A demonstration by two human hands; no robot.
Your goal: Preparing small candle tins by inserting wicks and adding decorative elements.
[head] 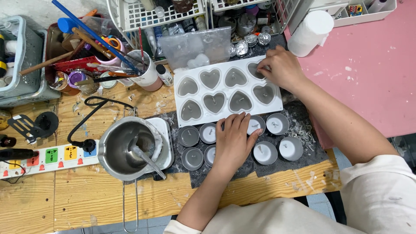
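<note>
Left hand flat, right hand curled

Beyond the left hand lies the heart mould, tealight cups on both sides of it, the melting pot farther left.

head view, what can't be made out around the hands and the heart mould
- Right hand covers part of the top right cavity of the heart mould; what its fingertips touch is hidden.
- Left hand lies over the tealight cups; the cups beneath it are hidden.
- Pot: its contents are too dim to tell.
- Basket is cut off by the top edge.
</note>
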